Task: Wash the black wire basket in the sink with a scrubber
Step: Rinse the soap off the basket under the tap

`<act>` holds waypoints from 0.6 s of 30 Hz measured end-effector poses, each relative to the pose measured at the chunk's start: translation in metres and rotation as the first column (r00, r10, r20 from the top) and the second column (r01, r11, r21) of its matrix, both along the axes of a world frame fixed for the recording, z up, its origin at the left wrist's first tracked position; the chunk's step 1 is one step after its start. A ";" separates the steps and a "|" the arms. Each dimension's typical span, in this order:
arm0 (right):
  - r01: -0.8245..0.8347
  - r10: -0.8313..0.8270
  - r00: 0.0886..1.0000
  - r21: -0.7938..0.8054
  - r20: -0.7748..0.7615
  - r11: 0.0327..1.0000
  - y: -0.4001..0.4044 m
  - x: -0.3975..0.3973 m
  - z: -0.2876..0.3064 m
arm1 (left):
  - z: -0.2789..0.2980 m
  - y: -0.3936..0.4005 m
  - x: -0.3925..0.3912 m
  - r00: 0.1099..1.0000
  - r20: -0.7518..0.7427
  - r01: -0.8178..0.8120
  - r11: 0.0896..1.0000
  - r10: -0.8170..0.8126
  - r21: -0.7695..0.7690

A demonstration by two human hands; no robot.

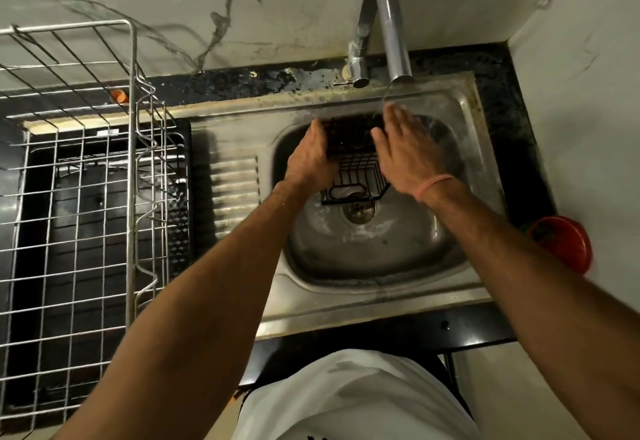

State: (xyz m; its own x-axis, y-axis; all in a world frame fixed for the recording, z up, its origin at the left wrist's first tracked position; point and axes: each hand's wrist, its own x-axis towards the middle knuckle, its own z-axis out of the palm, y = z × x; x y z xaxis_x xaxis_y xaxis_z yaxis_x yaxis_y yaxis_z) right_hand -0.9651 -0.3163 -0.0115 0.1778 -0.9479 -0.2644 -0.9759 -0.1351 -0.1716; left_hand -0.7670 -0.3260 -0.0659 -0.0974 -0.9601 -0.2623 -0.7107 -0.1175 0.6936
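Our left hand grips the left end of the black wire basket, holding it over the sink bowl above the drain. Our right hand lies flat, fingers straight, against the basket's right side, under the stream from the tap. No scrubber shows. We judge this a rinse: we should turn the basket slowly so water reaches every wire.

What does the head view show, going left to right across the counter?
Dish rack → left hand → black wire basket → right hand → red bowl.
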 end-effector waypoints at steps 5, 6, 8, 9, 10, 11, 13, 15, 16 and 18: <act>-0.102 0.102 0.995 -0.037 -0.002 0.994 0.006 0.022 0.001 | 0.007 -0.005 -0.022 0.994 0.096 0.056 0.997 -0.051 -0.046; -0.177 0.178 0.984 -0.051 0.026 0.983 0.010 0.029 0.000 | 0.009 -0.007 -0.026 0.986 0.137 0.097 0.994 -0.091 -0.041; -0.261 0.267 0.959 -0.070 0.097 0.963 0.012 0.032 0.000 | 0.009 -0.010 -0.031 0.976 0.187 0.119 0.991 -0.107 -0.053; -0.275 0.284 0.950 -0.084 0.133 0.958 0.010 0.026 -0.001 | 0.011 -0.009 -0.032 0.976 0.202 0.103 0.992 -0.086 -0.073; -0.280 0.294 0.943 -0.102 0.155 0.954 0.007 0.017 -0.002 | 0.013 -0.009 -0.034 0.974 0.219 0.084 0.991 -0.059 -0.106; -0.279 0.296 0.941 -0.124 0.163 0.952 0.005 0.008 -0.004 | 0.013 -0.010 -0.037 0.970 0.238 0.074 0.989 -0.041 -0.132; -0.251 0.272 0.951 -0.149 0.145 0.956 0.005 -0.007 -0.006 | 0.015 -0.012 -0.041 0.968 0.248 0.070 0.988 -0.034 -0.140; -0.174 0.194 0.974 -0.162 0.118 0.971 0.006 -0.014 -0.008 | 0.015 -0.017 -0.044 0.980 0.190 0.077 0.991 -0.055 -0.109; -0.124 0.145 0.982 -0.166 0.121 0.978 0.006 -0.015 -0.009 | 0.013 -0.021 -0.045 0.985 0.154 0.085 0.994 -0.072 -0.076; -0.031 0.058 0.983 -0.156 0.173 0.987 0.004 -0.016 -0.008 | 0.006 -0.024 -0.042 0.983 0.139 0.125 0.992 -0.122 -0.011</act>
